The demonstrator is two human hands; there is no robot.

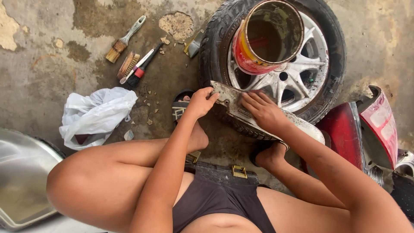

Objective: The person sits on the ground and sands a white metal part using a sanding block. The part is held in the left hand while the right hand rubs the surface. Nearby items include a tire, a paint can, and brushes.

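A long grey, paint-worn panel piece (235,110) rests against the near edge of a car tyre (213,47) with a silver alloy rim. My left hand (200,101) grips the panel's left end. My right hand (263,110) lies flat on its upper face, fingers pressed together on it, possibly over a small abrasive piece I cannot make out. On the rim stands an open red and yellow tin can (267,36) holding murky liquid.
Several brushes (129,47) lie on the stained concrete at upper left, near a crumpled white plastic bag (95,114). A scraper (194,43) leans by the tyre. Red tail lamps (366,125) sit at right, a silver headlamp housing (21,177) at lower left, a dark toolbox (224,172) under me.
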